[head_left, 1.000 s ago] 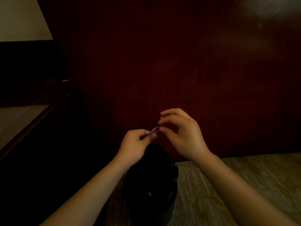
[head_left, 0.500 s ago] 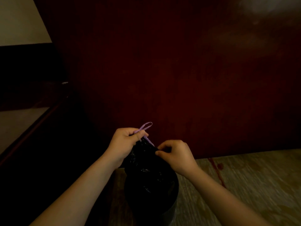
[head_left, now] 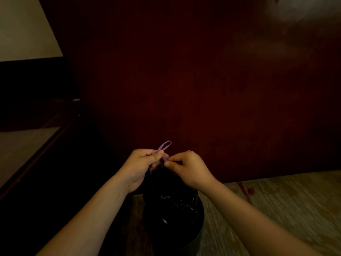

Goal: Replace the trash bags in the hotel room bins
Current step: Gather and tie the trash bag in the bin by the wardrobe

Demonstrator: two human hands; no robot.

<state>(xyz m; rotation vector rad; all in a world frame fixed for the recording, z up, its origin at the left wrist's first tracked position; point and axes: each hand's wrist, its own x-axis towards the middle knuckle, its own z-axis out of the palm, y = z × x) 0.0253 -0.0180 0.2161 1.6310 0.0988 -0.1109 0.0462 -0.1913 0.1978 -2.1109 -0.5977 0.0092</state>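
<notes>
A black trash bag bulges up out of a dark round bin low in the middle of the view. Its neck is gathered just under my hands. A thin purple drawstring sticks up as a loop above my left hand, which pinches it. My right hand pinches the lower strand of the same string, fingertip to fingertip with the left. The bag's mouth is hidden behind my fingers.
A dark red wooden panel stands right behind the bin. Wood-grain floor spreads to the right, with a red stain near the panel's foot. A dark ledge runs along the left.
A second ago both hands pulled the string level between them. My left hand then raised a loop, and my right hand dropped to the bag's neck, then came back up to the string.
</notes>
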